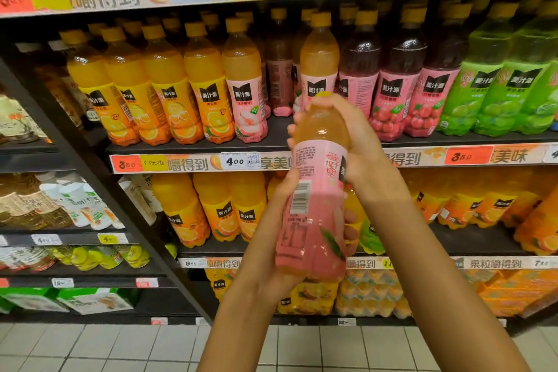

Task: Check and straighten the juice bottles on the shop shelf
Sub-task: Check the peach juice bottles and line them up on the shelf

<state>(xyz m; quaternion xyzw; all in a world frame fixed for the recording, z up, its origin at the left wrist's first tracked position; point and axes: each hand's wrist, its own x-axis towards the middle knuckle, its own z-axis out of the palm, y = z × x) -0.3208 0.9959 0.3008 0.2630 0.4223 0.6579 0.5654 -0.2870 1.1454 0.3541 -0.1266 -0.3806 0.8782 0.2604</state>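
I hold a peach juice bottle (314, 190) with a pink label in front of the shelf, its barcode side turned to me. My left hand (280, 238) grips its lower body from below. My right hand (341, 136) wraps round its neck and covers the yellow cap. Behind it, the middle shelf (199, 148) carries rows of bottles: orange juice (126, 90) at the left, two peach bottles (246, 84), dark red juice (395, 81), and green juice (489, 81) at the right. A gap shows on the shelf between the two front peach bottles.
The lower shelf (471, 248) holds more orange juice bottles. Below it stand wrapped multipacks (371, 293). A neighbouring shelf unit (60, 238) at the left holds cartons and tea bottles. Tiled floor (120, 350) runs along the bottom.
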